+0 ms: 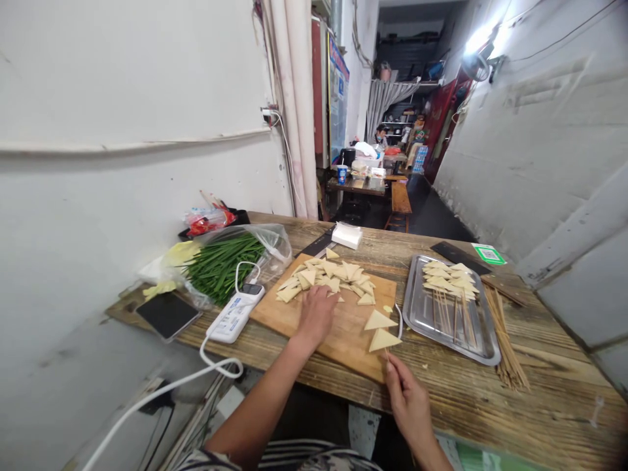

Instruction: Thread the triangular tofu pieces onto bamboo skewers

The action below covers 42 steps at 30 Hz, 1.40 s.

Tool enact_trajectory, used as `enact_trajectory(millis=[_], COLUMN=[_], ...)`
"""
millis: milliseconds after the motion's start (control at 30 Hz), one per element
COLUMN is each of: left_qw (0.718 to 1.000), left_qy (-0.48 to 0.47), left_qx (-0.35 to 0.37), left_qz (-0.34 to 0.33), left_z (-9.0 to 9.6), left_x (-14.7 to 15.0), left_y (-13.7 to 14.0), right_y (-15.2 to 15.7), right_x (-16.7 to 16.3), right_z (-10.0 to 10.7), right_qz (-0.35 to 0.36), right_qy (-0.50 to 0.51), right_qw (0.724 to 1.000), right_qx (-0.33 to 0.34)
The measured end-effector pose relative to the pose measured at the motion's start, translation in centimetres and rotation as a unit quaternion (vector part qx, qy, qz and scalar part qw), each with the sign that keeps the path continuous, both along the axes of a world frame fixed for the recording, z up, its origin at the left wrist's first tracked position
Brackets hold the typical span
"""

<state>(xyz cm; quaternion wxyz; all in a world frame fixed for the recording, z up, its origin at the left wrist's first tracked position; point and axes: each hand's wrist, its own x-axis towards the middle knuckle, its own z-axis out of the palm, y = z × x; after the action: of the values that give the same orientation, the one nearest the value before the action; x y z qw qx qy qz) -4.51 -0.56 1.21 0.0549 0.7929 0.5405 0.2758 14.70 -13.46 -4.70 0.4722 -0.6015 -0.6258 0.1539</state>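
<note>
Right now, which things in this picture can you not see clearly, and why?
- Left hand: its fingers cover the tofu triangles beneath; grip unclear, head view.
- Right hand: skewer in its fingertips too thin to follow.
- Metal tray: skewered pieces overlap, count unclear.
- Green sticker: print too small.
- Person at the far table: too small.

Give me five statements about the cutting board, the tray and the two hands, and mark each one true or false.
1. The left hand rests on the pile of triangles on the cutting board. True.
2. The right hand holds a knife. False: its fingers pinch a thin skewer carrying two triangles.
3. The metal tray holds finished skewers. True.
4. The green chives lie on the tray. False: they sit in a plastic bag left of the board.
5. Loose bamboo sticks lie right of the tray. True.
</note>
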Motion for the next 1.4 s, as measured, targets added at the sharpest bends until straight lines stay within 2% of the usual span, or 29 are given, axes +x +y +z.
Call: enact_trajectory(millis=[67, 167, 500, 633, 767, 900, 967, 1000, 1033, 1067, 1167, 1200, 1233, 1300, 1400], left_qw=[0.997, 0.991, 0.975, 0.984, 0.987, 0.978, 0.964, 0.946, 0.916, 0.872, 0.685, 0.632, 0.592, 0.549, 0.523], left_qy=[0.080, 0.133, 0.185, 0.115, -0.056, -0.176, -0.243, -0.300, -0.372, -0.450, -0.640, -0.674, -0.694, -0.712, -0.729], left_qx=[0.010, 0.031, 0.080, 0.078, 0.062, -0.013, -0.068, -0.101, -0.142, -0.191, -0.346, -0.383, -0.409, -0.436, -0.441], left_qz=[0.004, -0.010, -0.090, -0.108, -0.135, -0.111, -0.083, -0.064, -0.046, -0.031, -0.025, -0.027, -0.026, -0.016, 0.006], left_z=[0.1, 0.0, 1.2, 0.9, -0.1, -0.6, -0.5, -0.5, -0.4, -0.4, -0.5, -0.7, -0.8, -1.2, -1.5], left_x=[-0.3, -0.3, -0.3, -0.3, -0.1, 0.3, 0.6, 0.8, 1.0, 1.3, 2.4, 2.9, 3.3, 4.0, 4.7], left_y=[0.2, 0.5, 1.5, 0.9, 0.4, 0.1, 0.2, 0.2, 0.4, 0.5, 0.8, 0.8, 0.7, 0.6, 0.6], right_y=[0.0, 0.0, 0.0, 0.0, -0.1, 0.0, 0.0, 0.0, 0.0, 0.0, -0.1, -0.1, -0.1, -0.1, -0.1], right_x=[0.0, 0.0, 0.2, 0.1, 0.1, 0.1, 0.1, 0.1, 0.1, 0.1, 0.2, 0.2, 0.2, 0.2, 0.2], right_z=[0.0, 0.1, 0.2, 0.3, 0.3, 0.3, 0.3, 0.3, 0.2, 0.2, 0.0, 0.0, 0.0, 0.0, 0.2], right_qz=[0.005, 0.016, 0.025, 0.029, 0.031, 0.026, 0.025, 0.023, 0.024, 0.027, 0.049, 0.058, 0.065, 0.071, 0.070], right_qy=[0.003, 0.001, 0.001, 0.010, 0.017, 0.014, 0.011, 0.010, 0.010, 0.010, 0.012, 0.011, 0.010, 0.009, 0.013], right_qw=[1.000, 1.000, 1.000, 0.999, 0.999, 0.999, 0.999, 0.999, 0.999, 0.999, 0.999, 0.998, 0.998, 0.997, 0.997], right_qx=[-0.001, 0.000, -0.010, -0.017, -0.020, -0.024, -0.023, -0.021, -0.020, -0.019, -0.018, -0.019, -0.020, -0.025, -0.034])
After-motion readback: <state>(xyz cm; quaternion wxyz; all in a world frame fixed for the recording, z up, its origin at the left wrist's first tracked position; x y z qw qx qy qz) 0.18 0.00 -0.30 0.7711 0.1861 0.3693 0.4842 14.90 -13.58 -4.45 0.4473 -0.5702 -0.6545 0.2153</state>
